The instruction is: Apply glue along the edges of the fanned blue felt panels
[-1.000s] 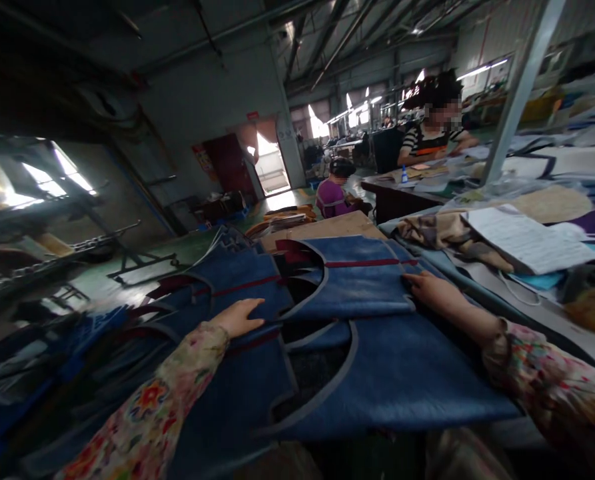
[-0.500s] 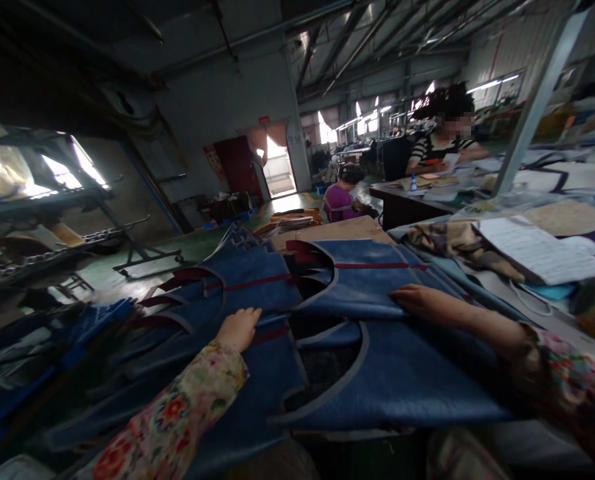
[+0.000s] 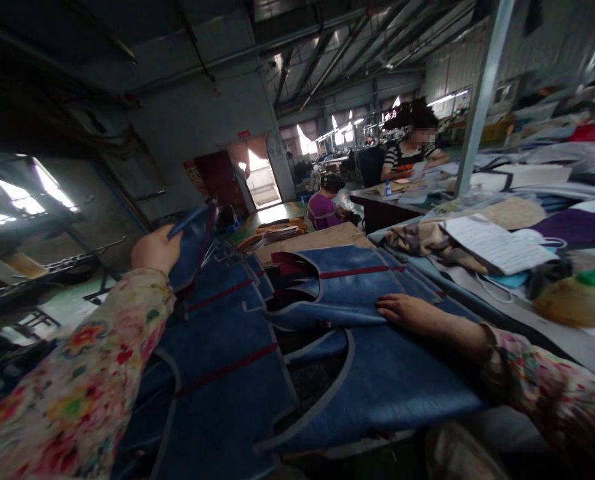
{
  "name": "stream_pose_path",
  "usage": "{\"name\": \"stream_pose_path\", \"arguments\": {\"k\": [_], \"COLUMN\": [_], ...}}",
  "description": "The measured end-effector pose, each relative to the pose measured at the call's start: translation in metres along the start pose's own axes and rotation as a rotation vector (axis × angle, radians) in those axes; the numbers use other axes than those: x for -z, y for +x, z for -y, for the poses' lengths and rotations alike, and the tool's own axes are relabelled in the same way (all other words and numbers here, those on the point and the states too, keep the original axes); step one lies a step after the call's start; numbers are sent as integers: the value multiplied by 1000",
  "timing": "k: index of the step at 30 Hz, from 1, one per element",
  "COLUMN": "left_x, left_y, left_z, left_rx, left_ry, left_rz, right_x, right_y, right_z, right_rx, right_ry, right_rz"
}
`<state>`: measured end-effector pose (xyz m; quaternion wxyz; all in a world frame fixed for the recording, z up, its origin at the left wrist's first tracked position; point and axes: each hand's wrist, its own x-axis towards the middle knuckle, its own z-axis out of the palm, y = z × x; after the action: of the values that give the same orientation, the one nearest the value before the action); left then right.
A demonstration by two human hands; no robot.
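Observation:
Several blue garment pieces with grey-bound curved edges and dark red strips lie layered before me. On the left, my left hand is raised above the layers. Its fingers are closed around a blue panel, which is lifted and folded up from the pile. My right hand rests palm down on the upper right garment piece, near its lower edge, with the fingers stretched out. Floral sleeves cover both forearms. The left fingertips are partly hidden behind the panel.
A brown cardboard sheet lies beyond the garments. To the right are a plaid cloth, a written paper sheet and a yellowish bottle with a green top. A metal post rises there. Two people sit farther back.
My left hand has moved left and up, lifting a blue panel off the layers. The right hand stays on the garment piece. The view has shifted slightly right.

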<state>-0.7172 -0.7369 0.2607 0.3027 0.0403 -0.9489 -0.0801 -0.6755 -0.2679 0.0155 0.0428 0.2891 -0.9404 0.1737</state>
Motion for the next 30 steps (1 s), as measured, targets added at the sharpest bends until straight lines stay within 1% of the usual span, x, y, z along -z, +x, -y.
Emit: {"name": "stream_pose_path", "arguments": {"k": [2, 3, 5, 6, 7, 9, 11, 12, 13, 15, 16, 18, 21, 24, 27, 30], "left_x": [7, 10, 14, 14, 12, 0, -21, -33, -45, -65, -72, -77, -69, -53, -39, -35], "left_y": [5, 3, -13, -28, -46, -92, -142, -165, -185, -212, -219, -223, -216, -213, -218, -227], "left_z": [-40, -62, -107, -129, -149, -181, -203, -209, -214, -218, -219, -220, -222, -229, -240, -248], "left_rx": [-82, -169, -348, -441, -528, -713, -906, -969, -1002, -1062, -1076, -1107, -1126, -1136, -1142, -1156], "left_ry": [107, 169, 246, 267, 280, 315, 356, 368, 381, 355, 345, 319, 300, 261, 182, 129], "left_rz": [-104, -141, -174, -161, -128, 26, 261, 380, 496, 648, 688, 726, 738, 771, 818, 840], "right_x": [3, 4, 5, 6, 6, 9, 13, 15, 17, 20, 19, 17, 11, 8, 9, 9], "right_y": [0, 0, 0, -1, -1, -3, -6, -8, -10, -12, -13, -12, -8, -1, 4, 6], "right_z": [3, 5, 6, 6, 4, -1, -9, -14, -19, -28, -32, -36, -39, -39, -38, -34], "right_rx": [-16, -26, -41, -48, -62, -141, -274, -336, -385, -443, -466, -517, -566, -608, -626, -602], "right_ry": [1, 7, 46, 85, 142, 333, 592, 701, 779, 838, 840, 872, 863, 693, 544, 430], "right_rz": [8, 13, 20, 19, 13, -29, -87, -114, -138, -175, -193, -211, -180, -159, -171, -172]}}
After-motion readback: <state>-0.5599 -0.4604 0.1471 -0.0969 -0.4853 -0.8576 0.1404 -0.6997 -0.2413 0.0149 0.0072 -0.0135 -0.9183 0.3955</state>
